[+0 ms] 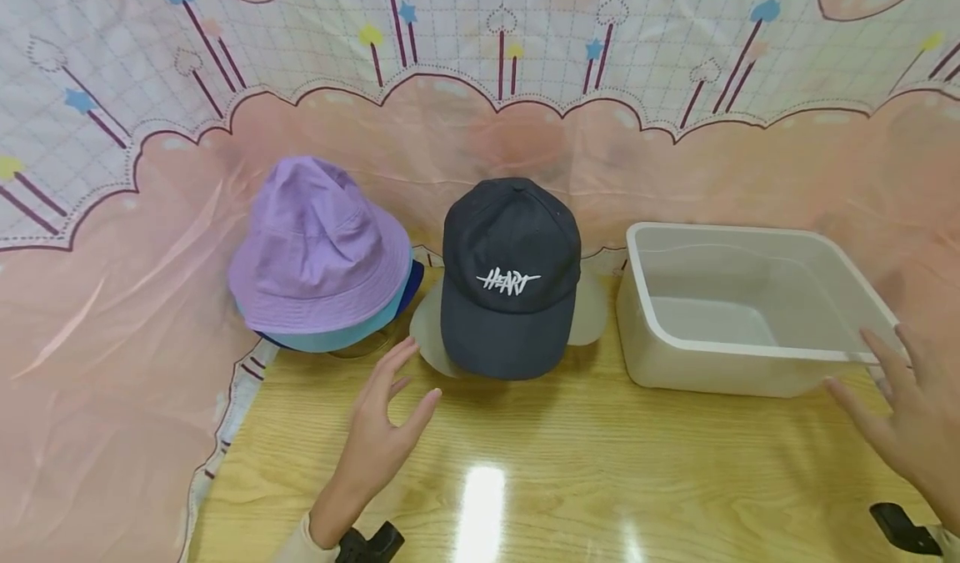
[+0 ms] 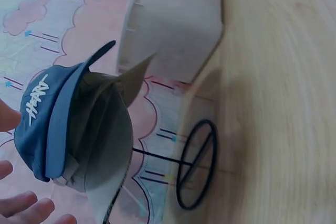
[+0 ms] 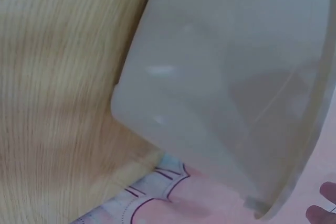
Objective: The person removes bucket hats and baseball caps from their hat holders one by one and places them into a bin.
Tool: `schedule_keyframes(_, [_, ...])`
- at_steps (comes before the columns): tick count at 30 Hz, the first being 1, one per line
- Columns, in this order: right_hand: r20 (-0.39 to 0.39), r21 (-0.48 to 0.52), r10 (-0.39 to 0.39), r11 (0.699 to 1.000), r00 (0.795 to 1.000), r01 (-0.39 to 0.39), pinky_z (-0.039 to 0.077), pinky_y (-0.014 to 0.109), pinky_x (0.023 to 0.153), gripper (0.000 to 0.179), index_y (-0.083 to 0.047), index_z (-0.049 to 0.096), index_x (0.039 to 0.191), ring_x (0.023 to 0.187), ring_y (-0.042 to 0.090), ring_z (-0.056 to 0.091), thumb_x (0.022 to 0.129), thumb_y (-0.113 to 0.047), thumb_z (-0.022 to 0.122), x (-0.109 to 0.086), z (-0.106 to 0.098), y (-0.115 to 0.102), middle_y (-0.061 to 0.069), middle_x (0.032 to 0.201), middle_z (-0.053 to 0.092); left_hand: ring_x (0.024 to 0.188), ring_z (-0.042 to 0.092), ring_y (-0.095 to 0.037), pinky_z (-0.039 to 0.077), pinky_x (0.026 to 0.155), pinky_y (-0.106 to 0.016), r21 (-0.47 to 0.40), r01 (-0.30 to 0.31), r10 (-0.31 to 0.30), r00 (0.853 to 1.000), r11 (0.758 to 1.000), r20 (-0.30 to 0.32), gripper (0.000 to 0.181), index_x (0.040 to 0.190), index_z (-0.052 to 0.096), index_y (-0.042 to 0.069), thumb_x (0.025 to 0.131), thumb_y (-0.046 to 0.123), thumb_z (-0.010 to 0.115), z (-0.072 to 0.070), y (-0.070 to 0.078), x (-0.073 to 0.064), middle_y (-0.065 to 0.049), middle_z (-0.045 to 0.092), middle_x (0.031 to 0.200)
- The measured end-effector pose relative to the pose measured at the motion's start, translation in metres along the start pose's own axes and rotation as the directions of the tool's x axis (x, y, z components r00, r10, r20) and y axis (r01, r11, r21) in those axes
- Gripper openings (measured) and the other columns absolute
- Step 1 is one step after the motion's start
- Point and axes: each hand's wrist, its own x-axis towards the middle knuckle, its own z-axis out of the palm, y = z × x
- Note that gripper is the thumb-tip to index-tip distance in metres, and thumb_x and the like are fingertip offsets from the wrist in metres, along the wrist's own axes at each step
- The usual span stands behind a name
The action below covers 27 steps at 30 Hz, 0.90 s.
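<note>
A dark baseball cap (image 1: 512,238) with white lettering sits over a pale, wide-brimmed hat (image 1: 588,313) in the middle. In the left wrist view, a stand with a black ring base (image 2: 197,164) and thin rod holds them up. My left hand (image 1: 381,434) is in front and to the left of the cap, fingers spread and holding nothing. At the right stands an off-white plastic bin (image 1: 693,367) with nothing inside. My right hand (image 1: 903,417), fingers apart, overlaps its front right corner in the head view; its fingertips (image 3: 328,190) show beside the rim in the right wrist view.
To the left, a purple bucket hat (image 1: 315,254) covers a light blue hat (image 1: 322,342) and a dark blue one (image 1: 412,284). A wooden table (image 1: 570,463) lies beneath everything. Pink and white patterned cloth (image 1: 525,142) hangs behind and along the left side.
</note>
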Motion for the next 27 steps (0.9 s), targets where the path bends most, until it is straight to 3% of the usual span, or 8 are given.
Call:
schedule_keyframes(4, [0.108,0.032,0.125,0.991,0.986,-0.129,0.014,0.071,0.100,0.089,0.000,0.040,0.140,0.126,0.059,0.025,0.085,-0.070,0.044,0.000,-0.001,0.012,0.037,0.139,0.029,0.133,0.036,-0.022,0.042,0.097,-0.045,-0.043,0.015,-0.015,1.000,0.999,0.003,0.060,0.141,0.042,0.017,0.087,0.015,0.068,0.007,0.005,0.008,-0.003,0.036,0.147])
schedule_keyframes(8, [0.222,0.060,0.248,0.962,0.943,-0.267,0.003,0.077,0.095,0.074,0.001,0.031,0.144,0.130,0.061,0.010,0.091,-0.042,0.059,-0.001,-0.005,0.021,0.038,0.146,0.015,0.133,0.036,-0.023,0.041,0.099,-0.047,-0.046,-0.014,0.014,1.000,0.999,0.003,0.061,0.140,0.043,0.015,0.086,0.014,0.070,0.012,0.011,0.020,-0.005,0.035,0.147])
schedule_keyframes(11, [0.287,0.072,0.278,0.948,0.917,-0.310,0.000,0.078,0.092,0.074,0.000,0.026,0.146,0.130,0.062,0.005,0.089,-0.027,0.063,0.000,-0.006,0.026,0.037,0.147,0.009,0.132,0.037,-0.022,0.041,0.099,-0.048,-0.029,-0.065,0.065,0.998,0.997,-0.005,0.060,0.139,0.045,0.012,0.085,0.014,0.071,0.012,0.015,0.034,-0.004,0.036,0.147])
schedule_keyframes(18, [0.466,0.028,0.300,0.935,0.832,-0.353,-0.008,0.077,0.090,0.091,-0.003,0.003,0.151,0.133,0.057,-0.010,0.088,-0.028,0.063,0.003,-0.006,0.034,0.028,0.152,-0.010,0.133,0.036,-0.018,0.041,0.099,-0.045,0.021,-0.139,0.139,0.990,0.990,0.014,0.059,0.138,0.046,0.009,0.085,0.018,0.070,0.007,0.023,0.069,-0.002,0.037,0.147])
schedule_keyframes(23, [0.483,0.057,0.273,0.938,0.832,-0.341,-0.004,0.076,0.092,0.094,0.007,-0.001,0.147,0.132,0.058,-0.008,0.088,-0.029,0.063,0.006,-0.005,0.042,0.030,0.151,-0.011,0.133,0.035,-0.017,0.039,0.100,-0.044,0.043,-0.165,0.162,0.985,0.985,0.050,0.059,0.138,0.046,0.009,0.085,0.022,0.070,0.004,0.027,0.087,-0.006,0.038,0.146])
schedule_keyframes(27, [0.512,0.084,0.261,0.933,0.818,-0.351,-0.006,0.074,0.093,0.093,0.012,-0.004,0.144,0.130,0.059,-0.011,0.090,-0.029,0.060,0.008,-0.005,0.048,0.030,0.150,-0.016,0.134,0.035,-0.021,0.035,0.103,-0.046,0.085,-0.207,0.200,0.977,0.975,0.077,0.058,0.136,0.047,0.009,0.085,0.023,0.070,0.004,0.030,0.100,-0.010,0.040,0.144])
